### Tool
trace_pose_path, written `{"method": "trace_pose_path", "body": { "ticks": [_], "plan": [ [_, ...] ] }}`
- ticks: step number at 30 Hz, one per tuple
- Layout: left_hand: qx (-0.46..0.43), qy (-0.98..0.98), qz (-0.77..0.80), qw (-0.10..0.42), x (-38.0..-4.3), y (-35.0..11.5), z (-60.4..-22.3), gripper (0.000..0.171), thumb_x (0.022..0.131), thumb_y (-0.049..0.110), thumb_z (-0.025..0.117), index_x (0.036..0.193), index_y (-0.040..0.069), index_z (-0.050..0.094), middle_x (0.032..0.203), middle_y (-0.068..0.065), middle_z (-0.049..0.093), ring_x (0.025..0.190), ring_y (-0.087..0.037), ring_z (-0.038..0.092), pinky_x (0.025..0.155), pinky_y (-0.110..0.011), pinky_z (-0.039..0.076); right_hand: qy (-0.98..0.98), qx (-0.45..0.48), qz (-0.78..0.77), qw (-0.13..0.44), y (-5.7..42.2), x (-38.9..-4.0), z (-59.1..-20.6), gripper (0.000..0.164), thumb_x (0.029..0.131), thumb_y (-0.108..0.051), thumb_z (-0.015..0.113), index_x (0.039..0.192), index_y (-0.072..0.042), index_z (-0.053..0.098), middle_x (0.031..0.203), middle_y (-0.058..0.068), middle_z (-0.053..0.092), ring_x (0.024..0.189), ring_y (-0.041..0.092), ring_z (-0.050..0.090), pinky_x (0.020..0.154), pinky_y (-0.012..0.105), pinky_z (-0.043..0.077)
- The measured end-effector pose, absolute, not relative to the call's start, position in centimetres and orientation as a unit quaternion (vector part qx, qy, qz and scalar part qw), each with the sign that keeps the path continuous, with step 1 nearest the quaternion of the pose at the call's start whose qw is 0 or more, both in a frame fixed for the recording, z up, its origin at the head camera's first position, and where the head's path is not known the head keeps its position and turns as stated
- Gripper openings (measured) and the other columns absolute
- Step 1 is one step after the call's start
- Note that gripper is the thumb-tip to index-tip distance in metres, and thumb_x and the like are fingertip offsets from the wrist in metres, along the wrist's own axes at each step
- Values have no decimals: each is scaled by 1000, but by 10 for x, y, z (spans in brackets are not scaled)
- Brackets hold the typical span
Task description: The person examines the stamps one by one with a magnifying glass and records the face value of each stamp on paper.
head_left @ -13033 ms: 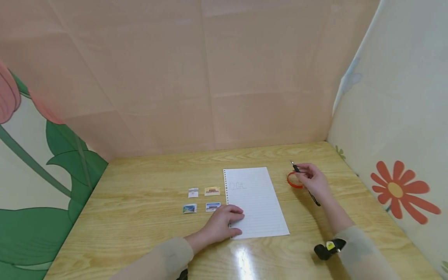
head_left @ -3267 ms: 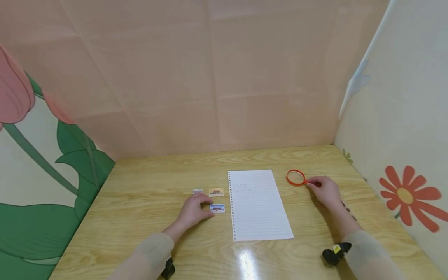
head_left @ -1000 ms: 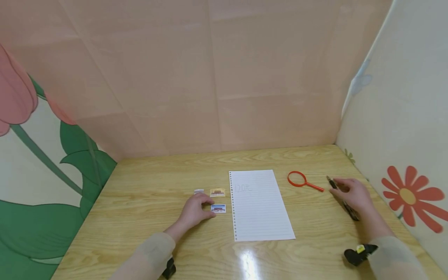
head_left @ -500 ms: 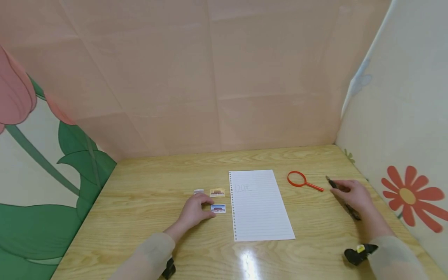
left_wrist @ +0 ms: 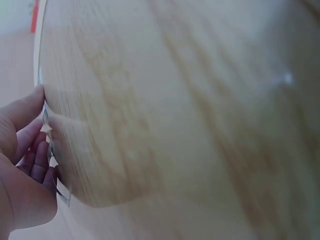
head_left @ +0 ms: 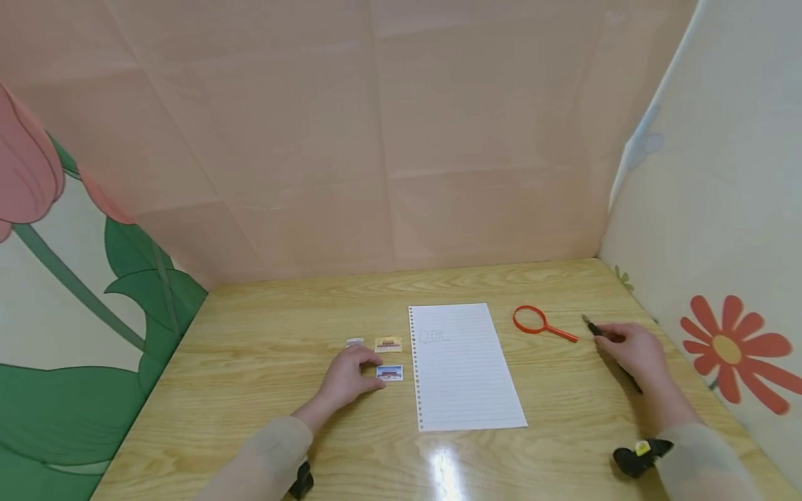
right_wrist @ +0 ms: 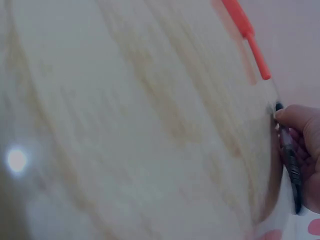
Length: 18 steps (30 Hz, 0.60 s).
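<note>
My left hand (head_left: 347,376) rests on the wooden table, fingers and thumb loosely spread at the left side of a blue-and-white stamp (head_left: 390,373). A yellow stamp (head_left: 388,344) lies behind that one. Only the upper part of a pale stamp (head_left: 354,342) shows past the fingers. Pinched low over the table in my right hand (head_left: 635,355) is a black pen (head_left: 592,327), its tip pointing away and left. The red magnifying glass (head_left: 560,334) lies flat just left of the pen; its handle also appears in the right wrist view.
Between the hands lies a lined, punched paper sheet (head_left: 466,383) with faint handwriting near its top left. A pinkish cloth wall (head_left: 376,153) closes off the back of the table (head_left: 263,348). A flower-printed wall (head_left: 727,209) stands along the right side.
Some seconds ago my right hand held the magnifying glass; it now lies on the table and that hand has the pen. Earlier my left hand moved from the paper to the stamps.
</note>
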State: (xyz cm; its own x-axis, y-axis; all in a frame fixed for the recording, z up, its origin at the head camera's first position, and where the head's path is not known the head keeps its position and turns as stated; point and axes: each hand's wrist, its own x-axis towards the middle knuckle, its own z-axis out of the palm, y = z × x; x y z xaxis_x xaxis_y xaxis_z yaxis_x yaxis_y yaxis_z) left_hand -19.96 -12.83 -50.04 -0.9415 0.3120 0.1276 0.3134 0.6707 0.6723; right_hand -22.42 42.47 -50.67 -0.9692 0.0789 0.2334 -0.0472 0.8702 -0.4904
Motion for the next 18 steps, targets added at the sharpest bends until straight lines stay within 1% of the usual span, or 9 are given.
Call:
{"method": "trace_pose_path", "body": {
  "ticks": [3, 6, 8, 10, 12, 15, 18],
  "plan": [
    [-170, -915, -366, -2, -199, -128, -501, 34, 74, 21, 89, 102, 10, 75, 103, 1, 66, 102, -23, 60, 95, -44, 47, -956, -19, 271, 110, 422, -222, -504, 32, 90, -18, 72, 110, 6, 70, 104, 29, 66, 95, 47, 58, 76, 55, 44],
    [-168, -916, -364, -4, -200, -128, -500, 34, 74, 21, 89, 103, 10, 75, 103, 1, 66, 102, -23, 60, 96, -44, 47, -952, -25, 289, 97, 419, -218, -500, 35, 92, -22, 70, 113, 6, 70, 108, 29, 66, 97, 46, 58, 75, 49, 47],
    [-171, -916, -364, -2, -199, -128, -500, 34, 73, 21, 89, 103, 10, 75, 103, 0, 66, 102, -23, 60, 96, -44, 47, -950, -24, 296, 96, 416, -216, -497, 36, 93, -24, 70, 114, 5, 70, 108, 28, 67, 94, 40, 61, 71, 39, 48],
    [-173, -915, -364, 2, -199, -127, -499, 35, 73, 21, 89, 103, 9, 74, 103, 0, 66, 102, -23, 60, 96, -44, 47, -947, -23, 307, 93, 412, -214, -493, 37, 93, -25, 69, 115, 4, 69, 107, 26, 68, 88, 31, 61, 65, 31, 47],
    [-174, -915, -363, 5, -199, -127, -499, 35, 73, 20, 89, 102, 9, 75, 102, 0, 66, 101, -23, 60, 96, -44, 47, -944, -23, 318, 89, 407, -212, -488, 37, 94, -26, 69, 117, 3, 69, 106, 24, 68, 84, 22, 60, 60, 26, 48],
    [-174, -916, -361, 6, -199, -127, -499, 35, 73, 21, 89, 103, 9, 74, 102, -1, 66, 101, -23, 60, 95, -44, 47, -938, -20, 340, 71, 400, -209, -480, 39, 95, -28, 67, 119, 3, 68, 105, 22, 69, 80, 16, 57, 57, 26, 49],
    [-170, -917, -362, 2, -198, -127, -498, 35, 73, 21, 89, 103, 10, 74, 103, -1, 66, 102, -23, 60, 96, -44, 47, -936, -14, 348, 51, 393, -207, -473, 42, 96, -30, 66, 121, 3, 66, 104, 20, 68, 79, 16, 57, 57, 28, 49]
  ]
}}
